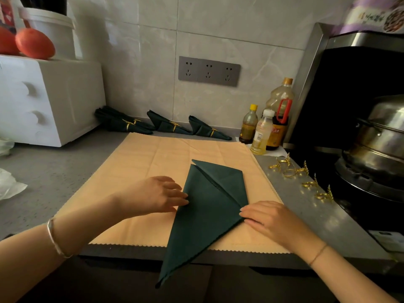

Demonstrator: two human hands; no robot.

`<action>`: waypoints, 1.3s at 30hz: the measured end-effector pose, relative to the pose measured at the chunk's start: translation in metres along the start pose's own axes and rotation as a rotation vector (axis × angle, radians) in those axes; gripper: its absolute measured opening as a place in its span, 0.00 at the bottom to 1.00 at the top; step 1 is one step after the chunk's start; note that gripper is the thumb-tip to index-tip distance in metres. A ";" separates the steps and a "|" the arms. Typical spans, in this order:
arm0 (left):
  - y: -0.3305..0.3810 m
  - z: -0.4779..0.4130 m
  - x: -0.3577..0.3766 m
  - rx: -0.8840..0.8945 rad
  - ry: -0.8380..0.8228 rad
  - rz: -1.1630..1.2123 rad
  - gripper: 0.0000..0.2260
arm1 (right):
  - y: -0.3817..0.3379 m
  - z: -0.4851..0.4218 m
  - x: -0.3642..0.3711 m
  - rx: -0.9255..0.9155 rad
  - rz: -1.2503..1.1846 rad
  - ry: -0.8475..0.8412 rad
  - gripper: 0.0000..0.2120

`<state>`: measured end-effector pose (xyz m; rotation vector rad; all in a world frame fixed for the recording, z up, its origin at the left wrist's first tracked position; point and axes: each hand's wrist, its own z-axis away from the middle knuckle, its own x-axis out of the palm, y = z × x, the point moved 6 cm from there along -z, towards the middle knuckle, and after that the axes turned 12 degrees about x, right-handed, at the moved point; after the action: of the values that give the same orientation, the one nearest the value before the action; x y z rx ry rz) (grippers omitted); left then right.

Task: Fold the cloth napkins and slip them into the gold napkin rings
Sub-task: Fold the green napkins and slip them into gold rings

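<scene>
Nearest, the dark green napkin (207, 215), folded to a long point, hangs its tip over the worktop (54, 171) edge. The left hand (157, 194) and right hand (269, 217) press its sides with straight fingers. Loose gold rings (289, 172) lie rightward, with three ringed napkins (168, 125) beyond.

Napkin (203, 215) on mat (140, 162); rings (306, 178) lie right.

1. A single head-worn view looks forward and steeply down at the counter (65, 171) from close above.
2. The wide lens takes in the tiled wall (140, 40) across the top of the frame.
3. The left hand (153, 193) and right hand (266, 217) reach in from the lower corners.
4. The counter's front edge crosses the lower frame.
</scene>
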<state>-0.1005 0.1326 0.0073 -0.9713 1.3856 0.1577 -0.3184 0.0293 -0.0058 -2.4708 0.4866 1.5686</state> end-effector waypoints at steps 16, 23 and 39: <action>-0.023 0.013 0.029 -0.759 0.272 0.829 0.13 | 0.026 -0.014 0.023 0.548 -0.651 -0.047 0.07; -0.037 0.010 0.053 -1.093 0.157 1.064 0.07 | 0.036 -0.030 0.030 0.554 -0.578 -0.071 0.13; -0.073 -0.019 0.063 -1.223 0.171 0.931 0.09 | 0.112 -0.089 0.057 0.968 -0.677 -0.042 0.10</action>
<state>-0.0547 0.0479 -0.0101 -1.2004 1.8049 1.8080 -0.2617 -0.1128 -0.0158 -1.5870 0.2519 0.8074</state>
